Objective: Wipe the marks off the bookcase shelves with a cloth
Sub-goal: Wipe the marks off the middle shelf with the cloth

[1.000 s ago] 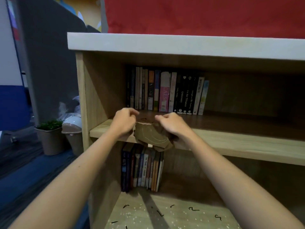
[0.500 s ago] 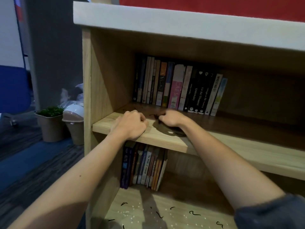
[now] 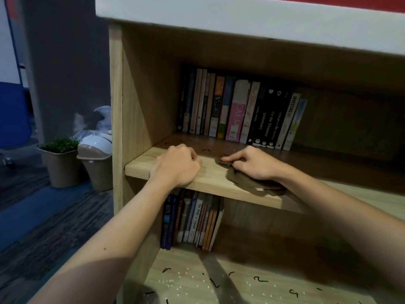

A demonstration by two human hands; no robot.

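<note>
1. My left hand (image 3: 175,165) rests on the front edge of the middle shelf (image 3: 210,181) of the bookcase (image 3: 116,119), its fingers curled into a loose fist that holds nothing I can see.
2. My right hand (image 3: 252,163) presses the brown cloth (image 3: 247,183) flat on the same shelf, fingers bent narrow over its far edge; the near part of the cloth spills to the shelf's front lip under my wrist.
3. Small dark marks (image 3: 205,149) lie on the shelf just beyond both hands, between my knuckles and the books.
4. A row of upright books (image 3: 238,110) stands at the back of this shelf, close behind the marks, leaving only the front strip to work in.
5. A shorter row of books (image 3: 192,220) stands on the lower shelf (image 3: 274,286), which carries more black squiggles (image 3: 259,279) and pale specks.
6. Left of the bookcase, on the floor, sit a potted plant (image 3: 60,161) and a lidded bin (image 3: 96,161), touching or nearly so.
</note>
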